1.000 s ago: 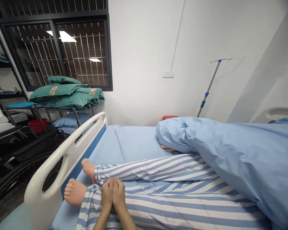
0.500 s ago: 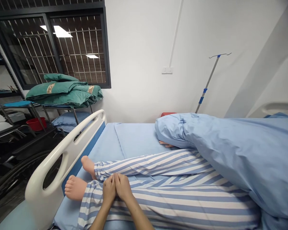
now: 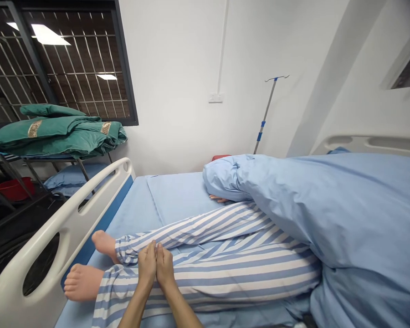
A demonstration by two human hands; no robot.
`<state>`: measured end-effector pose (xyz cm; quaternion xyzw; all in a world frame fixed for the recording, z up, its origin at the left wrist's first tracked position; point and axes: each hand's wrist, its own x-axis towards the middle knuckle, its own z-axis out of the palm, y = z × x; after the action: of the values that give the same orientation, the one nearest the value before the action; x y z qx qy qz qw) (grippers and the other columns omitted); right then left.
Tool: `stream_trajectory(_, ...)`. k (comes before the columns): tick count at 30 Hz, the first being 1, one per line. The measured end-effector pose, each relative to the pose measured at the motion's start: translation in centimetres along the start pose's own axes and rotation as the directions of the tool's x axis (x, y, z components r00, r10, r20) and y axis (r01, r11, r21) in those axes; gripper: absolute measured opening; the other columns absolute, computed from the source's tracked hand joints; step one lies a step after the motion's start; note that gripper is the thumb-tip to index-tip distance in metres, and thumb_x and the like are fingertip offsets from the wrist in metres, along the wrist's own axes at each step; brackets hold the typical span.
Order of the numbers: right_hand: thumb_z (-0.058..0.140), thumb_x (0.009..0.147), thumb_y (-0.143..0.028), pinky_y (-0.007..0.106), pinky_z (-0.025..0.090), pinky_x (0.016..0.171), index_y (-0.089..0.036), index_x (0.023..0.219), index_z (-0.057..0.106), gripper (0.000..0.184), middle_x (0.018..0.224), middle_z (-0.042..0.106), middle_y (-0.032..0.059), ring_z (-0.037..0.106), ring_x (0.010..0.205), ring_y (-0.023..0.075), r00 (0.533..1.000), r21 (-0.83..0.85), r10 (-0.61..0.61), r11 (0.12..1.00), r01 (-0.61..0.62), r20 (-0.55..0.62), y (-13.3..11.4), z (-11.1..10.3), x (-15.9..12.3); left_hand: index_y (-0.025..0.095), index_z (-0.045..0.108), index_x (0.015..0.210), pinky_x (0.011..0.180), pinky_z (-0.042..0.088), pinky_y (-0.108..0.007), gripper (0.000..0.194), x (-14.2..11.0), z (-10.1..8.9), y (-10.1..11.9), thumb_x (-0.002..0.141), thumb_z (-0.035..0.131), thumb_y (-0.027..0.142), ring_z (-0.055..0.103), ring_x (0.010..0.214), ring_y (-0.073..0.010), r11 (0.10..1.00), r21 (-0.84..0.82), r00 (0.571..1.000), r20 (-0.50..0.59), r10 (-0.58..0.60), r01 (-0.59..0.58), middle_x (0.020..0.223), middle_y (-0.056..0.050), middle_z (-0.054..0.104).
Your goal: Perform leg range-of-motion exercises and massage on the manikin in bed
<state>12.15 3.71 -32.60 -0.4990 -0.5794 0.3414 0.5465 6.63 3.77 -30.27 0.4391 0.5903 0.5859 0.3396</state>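
Trousers (image 3: 239, 272) of creased, striped cloth

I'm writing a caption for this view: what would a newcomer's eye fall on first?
Blue-and-white striped trousers stretch along the bed, with bare feet near the white footboard at left. Over the lower trouser legs, the left hand and right hand are close together, fingers curled. A rumpled blue quilt fills the right side, while green bedding is piled before the barred window, upper left.
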Motion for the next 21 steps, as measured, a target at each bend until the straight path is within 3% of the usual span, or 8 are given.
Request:
stream_trajectory(3,0.017,0.094,-0.044,0.024,0.032,0.05,-0.018,0.057,0.056,0.059,0.055,0.061,0.0053,0.053,0.051,0.0148,1.0,-0.013,0.023,1.0,-0.023,-0.014,0.4,0.1,0.3,0.021,0.032,0.05,0.045,0.032,-0.022,0.039,-0.1,1.0,0.8,0.075,0.048,0.045,0.032,0.044,-0.0082,0.997,-0.069,0.997,-0.077,-0.032,0.026,0.043,0.007,0.032)
stream_trajectory(6,0.019,0.093,-0.044,0.024,0.031,0.05,-0.018,0.058,0.057,0.058,0.056,0.062,0.0068,0.054,0.051,0.0154,1.0,-0.102,0.018,0.995,-0.019,-0.005,0.5,0.2,0.4,0.019,0.044,0.052,0.05,0.038,-0.024,0.035,-0.3,0.7,-0.6,0.075,0.047,0.045,0.044,0.05,-0.0112,1.0,-0.019,0.992,-0.127,-0.012,0.01,0.047,0.004,0.046)
stream_trajectory(10,0.025,0.093,-0.043,0.024,0.031,0.051,-0.016,0.06,0.06,0.055,0.059,0.063,0.0083,0.055,0.054,0.0155,1.0,-0.144,0.001,0.99,-0.005,-0.03,0.5,0.2,0.2,0.015,0.06,0.064,0.063,0.045,-0.029,0.037,-0.4,-0.4,-3.2,0.075,0.047,0.048,0.057,0.066,-0.0185,0.995,0.097,0.997,-0.073,0.028,-0.021,0.064,-0.004,0.064)
stream_trajectory(15,0.023,0.093,-0.043,0.025,0.031,0.049,-0.016,0.059,0.061,0.058,0.058,0.063,0.0082,0.054,0.051,0.0153,0.999,-0.167,0.032,0.985,-0.039,-0.042,0.6,0.3,0.2,0.015,0.062,0.063,0.065,0.048,-0.03,0.041,-0.4,-0.7,-3.9,0.077,0.044,0.049,0.06,0.068,-0.0203,0.979,0.182,0.995,-0.039,0.095,-0.087,0.063,-0.006,0.066)
stream_trajectory(21,0.024,0.094,-0.034,0.025,0.029,0.05,-0.015,0.064,0.064,0.054,0.064,0.067,0.0106,0.058,0.055,0.0167,0.992,-0.42,-0.02,0.905,0.069,0.121,-1.5,-1.5,0.7,0.015,0.066,0.076,0.072,0.05,-0.034,0.041,-0.2,-0.8,-4.3,0.08,0.037,0.044,0.063,0.076,-0.0224,0.955,0.263,0.989,-0.003,0.146,-0.141,0.076,-0.009,0.07)
